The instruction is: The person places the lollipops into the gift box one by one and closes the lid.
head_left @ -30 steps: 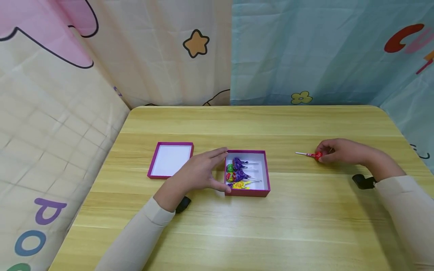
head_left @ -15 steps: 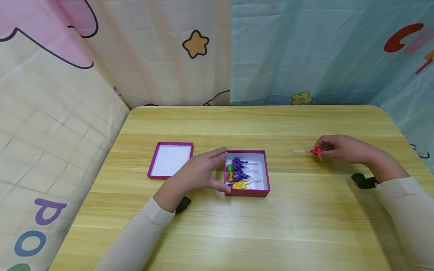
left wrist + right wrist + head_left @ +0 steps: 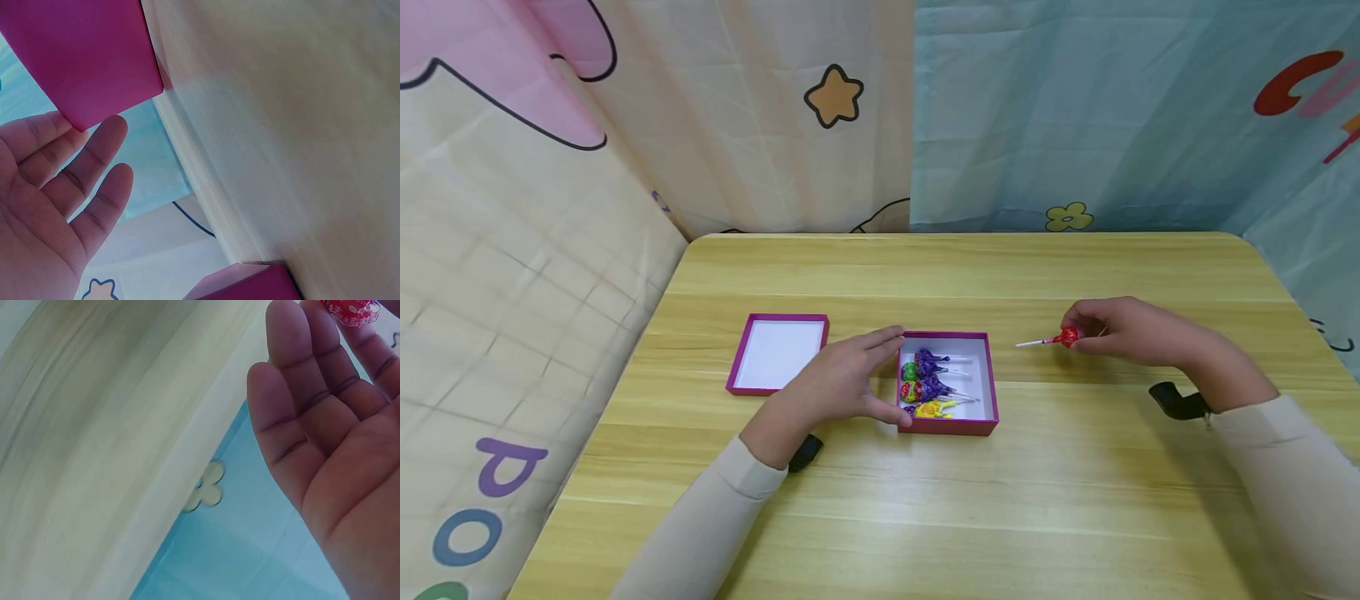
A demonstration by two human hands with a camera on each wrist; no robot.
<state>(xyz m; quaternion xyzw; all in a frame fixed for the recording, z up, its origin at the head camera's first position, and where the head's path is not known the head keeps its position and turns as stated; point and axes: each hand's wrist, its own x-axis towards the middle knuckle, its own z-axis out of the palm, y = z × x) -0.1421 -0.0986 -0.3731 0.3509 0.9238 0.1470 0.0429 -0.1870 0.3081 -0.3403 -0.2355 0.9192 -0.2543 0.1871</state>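
In the head view my left hand [image 3: 842, 382] rests against the left side of an open magenta box [image 3: 951, 426], thumb at the near corner, fingertips at the far one. Its fingers are fairly straight. Inside lie several wrapped lollipops: purple ones [image 3: 931, 388], a green one [image 3: 909, 372] and a yellow one [image 3: 931, 410], sticks pointing right. To the right of the box, my right hand [image 3: 1131, 331] pinches a red lollipop [image 3: 1067, 337] by its wrapped head, its white stick pointing left. Only the head's edge shows in the right wrist view.
A magenta lid [image 3: 777, 354] with a white inside lies left of the box, partly behind my left hand. Everything rests on a wooden table [image 3: 1000, 517]. Printed curtains [image 3: 1000, 117] hang behind its far edge.
My right hand has moved left with the red lollipop, nearer to the box. My left hand, the box and the lid have stayed in place.
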